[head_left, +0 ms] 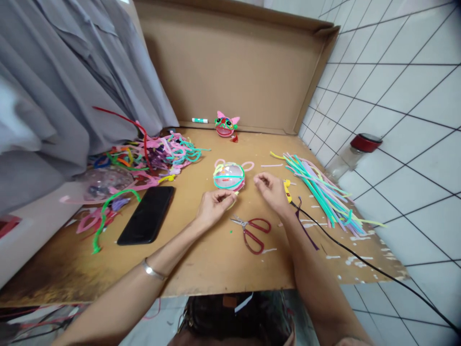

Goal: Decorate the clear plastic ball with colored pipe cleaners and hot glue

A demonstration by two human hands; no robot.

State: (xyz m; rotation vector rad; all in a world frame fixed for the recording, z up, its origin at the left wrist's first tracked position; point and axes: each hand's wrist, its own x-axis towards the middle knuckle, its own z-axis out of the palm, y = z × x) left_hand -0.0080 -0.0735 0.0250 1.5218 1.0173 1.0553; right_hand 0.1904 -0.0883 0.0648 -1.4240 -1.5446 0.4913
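My left hand (213, 208) is closed in a pinch on a short pale yellow pipe cleaner (236, 193). To its right, my right hand (272, 192) has its fingers pressed together; whatever they hold, if anything, is hidden. Just beyond both hands sits a clear plastic ball (229, 177), banded in turquoise pipe cleaner, with pink loops at its top and side. Red-handled scissors (251, 230) lie slightly apart on the table between my forearms. A yellow glue gun (287, 191) rests beside my right hand, partly covered by it.
A pipe-cleaner animal head (225, 125) and a glue stick (200, 120) stand by the cardboard backing (234, 62). Tangled pipe cleaners (158, 151) and a black phone (146, 215) lie left. Straight pipe cleaners (320, 190), a black cord (345, 247) and a red-lidded jar (365, 143) are right.
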